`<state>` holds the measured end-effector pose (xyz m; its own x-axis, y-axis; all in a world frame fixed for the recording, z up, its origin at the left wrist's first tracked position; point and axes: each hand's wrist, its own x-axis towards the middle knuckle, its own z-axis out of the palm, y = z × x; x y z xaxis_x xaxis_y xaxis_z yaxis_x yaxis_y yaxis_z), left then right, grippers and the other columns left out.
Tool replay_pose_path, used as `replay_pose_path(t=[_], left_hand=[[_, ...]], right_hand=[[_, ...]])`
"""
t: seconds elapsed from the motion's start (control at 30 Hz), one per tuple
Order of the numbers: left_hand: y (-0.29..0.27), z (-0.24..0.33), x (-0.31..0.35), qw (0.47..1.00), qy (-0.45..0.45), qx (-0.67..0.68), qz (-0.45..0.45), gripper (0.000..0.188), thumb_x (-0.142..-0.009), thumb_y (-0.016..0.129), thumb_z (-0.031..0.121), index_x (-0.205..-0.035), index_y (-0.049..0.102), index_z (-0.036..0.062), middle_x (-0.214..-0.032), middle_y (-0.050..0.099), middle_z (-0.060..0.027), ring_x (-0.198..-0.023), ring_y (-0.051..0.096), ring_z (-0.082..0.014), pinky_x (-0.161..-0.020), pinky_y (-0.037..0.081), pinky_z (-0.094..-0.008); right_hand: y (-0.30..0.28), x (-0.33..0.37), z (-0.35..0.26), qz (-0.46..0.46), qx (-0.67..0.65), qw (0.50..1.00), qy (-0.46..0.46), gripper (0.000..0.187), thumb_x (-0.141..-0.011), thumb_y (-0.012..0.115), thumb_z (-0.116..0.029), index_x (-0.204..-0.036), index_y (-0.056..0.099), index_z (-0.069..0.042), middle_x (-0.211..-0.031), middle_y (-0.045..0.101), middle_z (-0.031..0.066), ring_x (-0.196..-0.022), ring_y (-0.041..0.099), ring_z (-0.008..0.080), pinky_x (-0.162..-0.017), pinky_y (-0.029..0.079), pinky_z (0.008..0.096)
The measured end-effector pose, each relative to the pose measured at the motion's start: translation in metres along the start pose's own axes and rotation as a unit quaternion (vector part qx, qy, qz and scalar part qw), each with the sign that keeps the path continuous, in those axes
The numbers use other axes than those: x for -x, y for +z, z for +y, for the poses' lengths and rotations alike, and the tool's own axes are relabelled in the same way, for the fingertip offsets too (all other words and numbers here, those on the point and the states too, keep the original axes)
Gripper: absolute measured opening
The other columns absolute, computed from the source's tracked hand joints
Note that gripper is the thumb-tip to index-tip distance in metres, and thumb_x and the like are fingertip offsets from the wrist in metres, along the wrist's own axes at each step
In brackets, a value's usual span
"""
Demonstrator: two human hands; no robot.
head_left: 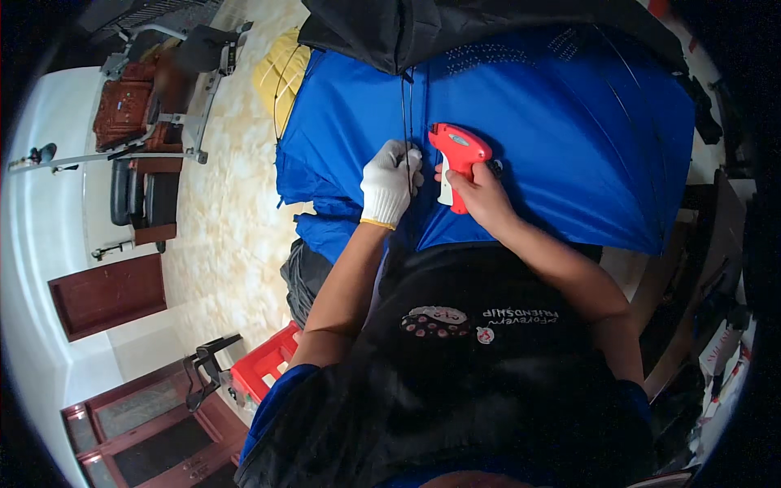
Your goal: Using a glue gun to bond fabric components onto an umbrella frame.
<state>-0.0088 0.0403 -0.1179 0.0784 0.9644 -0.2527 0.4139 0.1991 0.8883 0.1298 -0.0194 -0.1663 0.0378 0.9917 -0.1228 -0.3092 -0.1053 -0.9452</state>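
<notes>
— Tagging gun [457, 163], red with a white trigger: where is it exactly?

— In the bare right hand [482, 193], fingers wrapped round the grip, its nose set down on the blue umbrella canopy [569, 138] spread across the lap, just beside a thin dark rib [404, 122].

— And the other hand?

— The left hand [390, 183], in a white knit glove with a yellow cuff, is curled closed, pinching the fabric and that rib together right next to the gun's nose.

— What would make this go well?

— I'd judge: keep the cloth taut, the gloved fingertips out of the needle's line, the gun square to the fabric.

— Around them?

— Black cloth [455, 28] above, a yellow canopy [281, 73] to the left, a red plastic crate [264, 366] on the pale tiled floor [228, 228].
</notes>
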Motion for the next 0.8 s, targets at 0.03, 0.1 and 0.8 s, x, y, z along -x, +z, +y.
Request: replay_pose_path(t=[0.03,0.1,0.8], left_hand=[[0.001,0.003,0.001,1.0,-0.002,-0.004,0.0,0.016,-0.088,0.057,0.016,-0.093,0.059,0.0005,-0.064,0.057,-0.0034,-0.049,0.05,-0.0078,-0.042,0.039,-0.0228],[0.002,0.006,0.003,1.0,-0.005,-0.012,0.0,0.016,-0.089,0.056,0.017,-0.09,0.058,0.0006,-0.065,0.056,-0.0029,-0.05,0.05,-0.0079,-0.043,0.038,-0.0221],[0.008,0.009,0.007,0.999,0.02,-0.012,-0.029,0.014,-0.09,0.054,0.016,-0.088,0.057,0.0029,-0.06,0.054,-0.0011,-0.049,0.048,-0.0064,-0.044,0.037,-0.0215]], right_hand=[[-0.001,0.001,-0.003,-0.008,-0.007,1.0,0.001,0.027,-0.09,0.048,-0.006,-0.116,0.046,0.004,-0.105,0.06,0.0124,-0.095,0.061,0.0198,-0.08,0.049,0.0305],[-0.003,0.0,-0.004,-0.016,-0.014,1.0,0.002,0.027,-0.09,0.048,-0.006,-0.115,0.047,0.004,-0.103,0.061,0.0123,-0.094,0.062,0.0195,-0.079,0.05,0.0304],[-0.012,-0.004,-0.027,-0.006,-0.086,0.991,0.102,0.023,-0.088,0.056,-0.013,-0.107,0.054,0.001,-0.089,0.065,0.01,-0.077,0.064,0.0168,-0.064,0.053,0.0284]])
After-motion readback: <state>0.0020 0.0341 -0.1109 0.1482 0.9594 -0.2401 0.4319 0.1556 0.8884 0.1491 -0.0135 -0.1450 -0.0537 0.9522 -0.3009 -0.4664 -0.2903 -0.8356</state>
